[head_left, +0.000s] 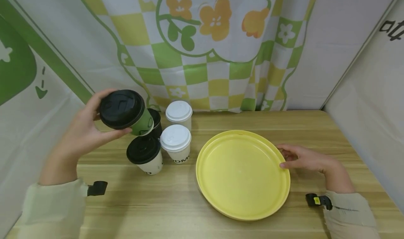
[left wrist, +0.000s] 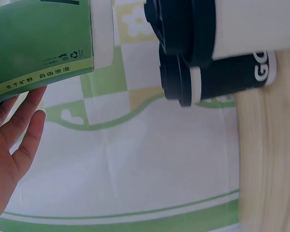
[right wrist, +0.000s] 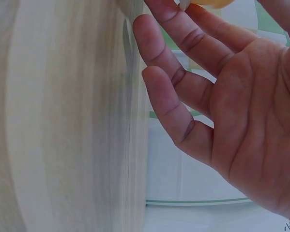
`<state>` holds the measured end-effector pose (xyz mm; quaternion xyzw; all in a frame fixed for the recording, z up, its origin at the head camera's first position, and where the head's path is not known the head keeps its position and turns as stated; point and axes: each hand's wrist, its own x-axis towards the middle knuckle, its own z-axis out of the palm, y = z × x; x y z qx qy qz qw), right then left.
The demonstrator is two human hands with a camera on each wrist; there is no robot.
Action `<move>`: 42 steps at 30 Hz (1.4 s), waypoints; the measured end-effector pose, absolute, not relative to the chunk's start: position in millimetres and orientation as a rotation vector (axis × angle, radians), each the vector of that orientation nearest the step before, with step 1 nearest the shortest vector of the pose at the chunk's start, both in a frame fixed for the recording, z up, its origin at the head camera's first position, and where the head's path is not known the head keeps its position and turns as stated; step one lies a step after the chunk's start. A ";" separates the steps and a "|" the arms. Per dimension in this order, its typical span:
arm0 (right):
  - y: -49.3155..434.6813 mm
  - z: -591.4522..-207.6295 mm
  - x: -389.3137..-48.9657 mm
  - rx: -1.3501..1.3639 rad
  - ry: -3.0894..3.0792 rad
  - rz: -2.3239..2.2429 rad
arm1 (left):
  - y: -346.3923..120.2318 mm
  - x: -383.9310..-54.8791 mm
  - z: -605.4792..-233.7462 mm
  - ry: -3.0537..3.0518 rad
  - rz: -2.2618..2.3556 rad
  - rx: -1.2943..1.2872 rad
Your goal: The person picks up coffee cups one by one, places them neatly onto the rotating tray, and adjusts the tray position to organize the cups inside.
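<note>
My left hand [head_left: 83,128] grips a green paper cup [head_left: 143,123] with a black lid, tilted and raised above the other cups. Pale lettering on a yellow band shows along the green cup [left wrist: 43,38] in the left wrist view. Beneath it stand a white cup [head_left: 153,165] with a black lid and a black cup [head_left: 156,123], partly hidden behind the green one. On the right, a round yellow tray [head_left: 243,176] lies on the table, its rim pinched by the thumb and fingers of my right hand [head_left: 307,158]. The right wrist view shows the other fingers [right wrist: 161,94] loosely bent.
Two white cups with white lids, one nearer [head_left: 176,144] and one farther back [head_left: 179,114], stand between the black-lidded cups and the tray. A checked, flowered cloth [head_left: 202,70] hangs behind the wooden table [head_left: 170,204]. Pale fabric walls rise at both sides.
</note>
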<state>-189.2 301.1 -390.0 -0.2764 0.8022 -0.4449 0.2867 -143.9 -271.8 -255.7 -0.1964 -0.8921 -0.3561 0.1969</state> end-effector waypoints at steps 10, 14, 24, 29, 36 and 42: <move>300.9 -390.6 -189.0 -0.731 2.094 -1.210 | -250.3 -154.0 -260.2 -2.477 -1.057 -0.630; 300.6 -390.6 -189.0 -0.735 2.078 -1.222 | -241.8 -157.8 -262.0 -2.457 -1.058 -0.684; 301.4 -391.4 -189.0 -0.726 2.082 -1.223 | -222.9 -165.0 -264.4 -2.430 -1.093 -0.803; 301.7 -391.6 -189.1 -0.720 2.087 -1.219 | -214.6 -165.2 -265.3 -2.441 -1.132 -0.834; 300.7 -392.0 -189.9 -0.757 2.103 -1.215 | -204.0 -165.6 -266.4 -2.434 -1.218 -0.884; 300.6 -391.5 -190.0 -0.756 2.123 -1.199 | -191.8 -167.4 -270.3 -2.421 -1.262 -0.969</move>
